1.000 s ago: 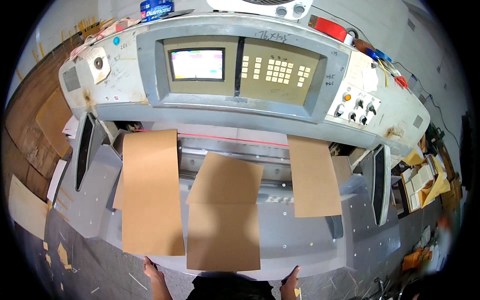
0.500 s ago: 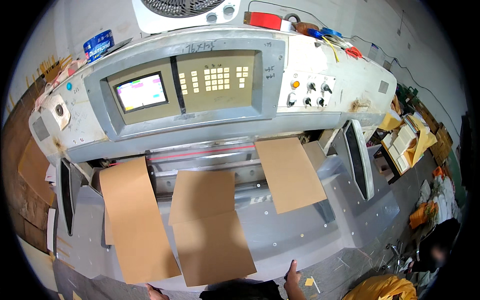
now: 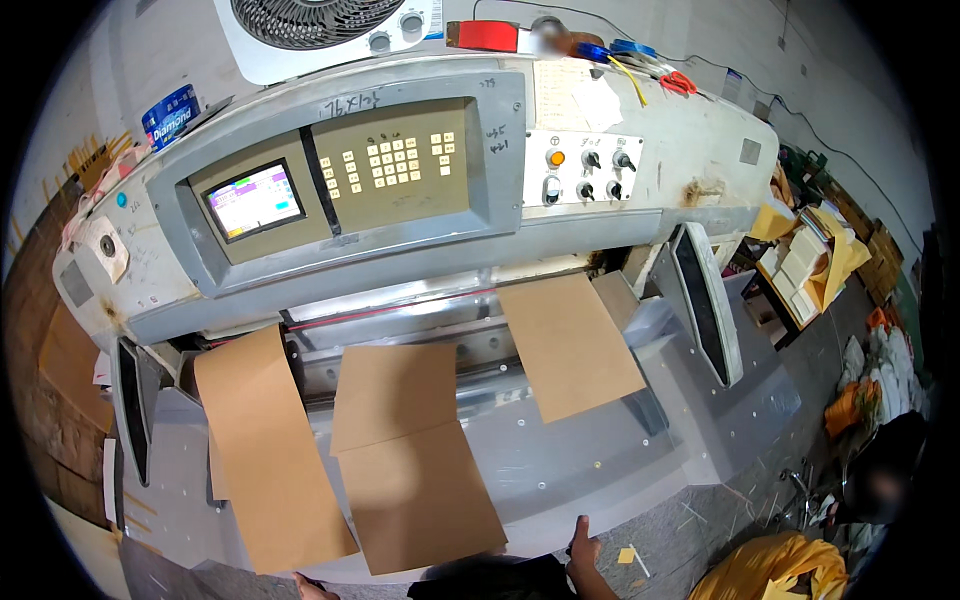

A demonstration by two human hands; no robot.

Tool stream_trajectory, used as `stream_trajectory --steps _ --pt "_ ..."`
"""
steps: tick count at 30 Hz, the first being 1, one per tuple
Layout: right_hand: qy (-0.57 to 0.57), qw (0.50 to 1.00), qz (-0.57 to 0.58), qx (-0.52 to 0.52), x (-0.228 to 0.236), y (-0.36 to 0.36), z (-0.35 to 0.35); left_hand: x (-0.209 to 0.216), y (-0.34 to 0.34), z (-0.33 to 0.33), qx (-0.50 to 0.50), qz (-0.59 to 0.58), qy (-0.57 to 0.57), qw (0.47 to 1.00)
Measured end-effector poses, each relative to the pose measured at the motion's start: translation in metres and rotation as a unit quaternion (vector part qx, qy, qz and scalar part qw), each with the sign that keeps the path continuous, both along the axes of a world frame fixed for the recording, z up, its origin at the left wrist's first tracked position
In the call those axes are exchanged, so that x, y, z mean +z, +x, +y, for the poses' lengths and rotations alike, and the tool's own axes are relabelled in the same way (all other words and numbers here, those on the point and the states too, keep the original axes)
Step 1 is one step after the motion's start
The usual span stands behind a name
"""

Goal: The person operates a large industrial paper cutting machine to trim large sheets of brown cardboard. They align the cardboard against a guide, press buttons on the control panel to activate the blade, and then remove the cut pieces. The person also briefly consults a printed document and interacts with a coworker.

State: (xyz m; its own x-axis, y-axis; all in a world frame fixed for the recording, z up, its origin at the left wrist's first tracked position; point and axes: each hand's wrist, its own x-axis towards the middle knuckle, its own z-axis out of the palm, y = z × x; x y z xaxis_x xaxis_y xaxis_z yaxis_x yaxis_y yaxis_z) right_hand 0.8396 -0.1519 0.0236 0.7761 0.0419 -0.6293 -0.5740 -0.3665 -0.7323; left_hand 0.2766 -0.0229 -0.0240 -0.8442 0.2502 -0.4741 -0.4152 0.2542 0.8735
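Observation:
My right hand (image 3: 584, 550) is at the front edge of the grey metal worktable (image 3: 560, 505). Its thumb points up and away from the rest of the hand; the other fingers are mostly hidden. Low in the picture, only part of my left hand (image 3: 312, 588) shows, close to the near end of a long brown cardboard sheet (image 3: 270, 450). To the right of that sheet lies a brown cardboard piece (image 3: 420, 500) with a line across its middle. Another cardboard sheet (image 3: 570, 345) rests farther right, its far end at the machine's slot. Neither hand visibly holds anything.
Behind the table stands a machine with a screen (image 3: 254, 202), a keypad (image 3: 395, 165) and knobs (image 3: 590, 160). Black-faced upright guards (image 3: 705, 300) flank the table. A fan (image 3: 320, 20), a blue tub (image 3: 172, 115) and red scissors (image 3: 678, 84) sit on top. Yellow cloth (image 3: 775, 570) lies lower right.
The view has shifted slightly, so the machine appears farther left. Both hands and the cardboard stay in about the same places.

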Motion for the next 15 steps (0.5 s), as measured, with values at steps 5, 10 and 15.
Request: stream_trajectory --steps 5,10,15 --pt "0.012 1.000 -0.020 0.005 0.004 -0.002 0.000 0.005 0.007 0.002 -0.043 0.011 -0.015 0.999" --pt "-0.036 0.999 -0.002 0.024 -0.008 0.005 -0.004 -0.004 -0.003 -0.001 -0.107 0.016 -0.020 0.994" --pt "0.006 0.999 -0.036 0.029 0.000 0.001 -0.002 -0.020 -0.018 -0.006 -0.119 0.022 -0.019 0.993"
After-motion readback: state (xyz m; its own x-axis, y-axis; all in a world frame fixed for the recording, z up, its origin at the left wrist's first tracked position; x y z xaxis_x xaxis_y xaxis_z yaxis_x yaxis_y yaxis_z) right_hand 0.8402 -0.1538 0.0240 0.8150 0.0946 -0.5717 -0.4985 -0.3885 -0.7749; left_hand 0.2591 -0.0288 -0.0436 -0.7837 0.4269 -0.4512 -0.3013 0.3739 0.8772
